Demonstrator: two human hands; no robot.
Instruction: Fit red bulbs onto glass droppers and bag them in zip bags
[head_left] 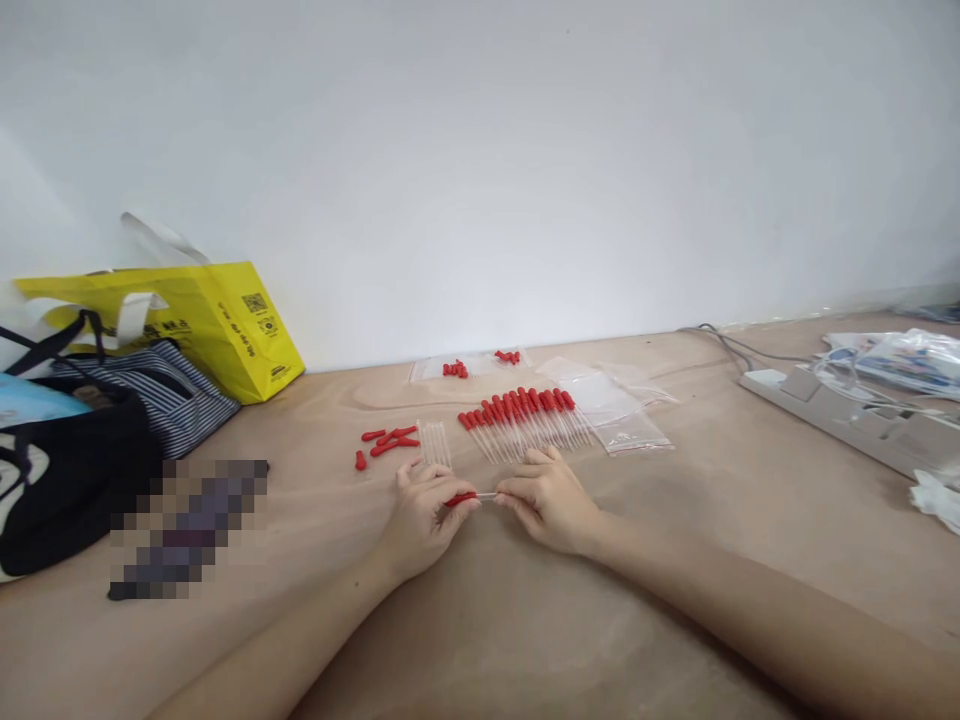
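Note:
My left hand [426, 515] pinches a red rubber bulb [460, 499] between thumb and fingers. A thin clear tube [486, 495] runs from the bulb to my right hand [546, 502], whose fingertips are closed on its other end. Just beyond my left hand lie several clear tubes [433, 442] side by side. Loose red bulbs [395, 438] rest to their left. A slanted row of clear droppers with red bulbs [517, 408] lies beyond my right hand.
Clear plastic bags [626, 415] lie behind the row, with more red bulbs [455, 370] near the wall. A yellow bag [225, 330], a striped bag [180, 395] and a blurred dark object [187, 535] are left. A white power strip [832, 420] is right.

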